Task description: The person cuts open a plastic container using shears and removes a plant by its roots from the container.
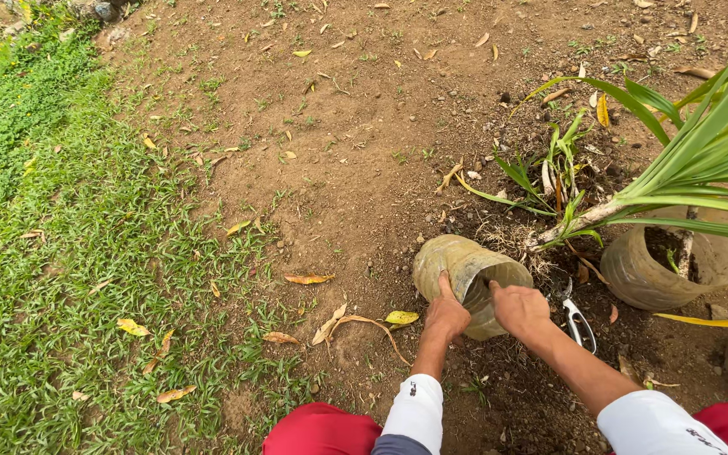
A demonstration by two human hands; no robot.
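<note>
You are low to the ground outdoors: your red-clad knees and white sleeves fill the bottom edge, over bare brown soil littered with dry yellow-brown fallen leaves. Directly ahead of your arms lies the translucent, dirt-stained plastic pot, tipped on its side on the soil, its open mouth turned toward the right and toward you; its wall is yellowish-green, smeared with earth, and looks dented. Your left hand rests on the pot's near outer wall, index finger stretched up along the plastic, the other fingers curled against it. Your right hand is at the pot's mouth with the fingers reaching inside the rim; whether they are clamped on anything in there cannot be told. Just right of that hand a pair of small white-handled pruning shears lies on the soil, untouched. Beyond, a second stained translucent plastic pot stands upright, holding dark soil. A young palm seedling with long green blades lies beside the pots, roots near the tipped pot's mouth. To the left, green lawn grass borders the soil.
</note>
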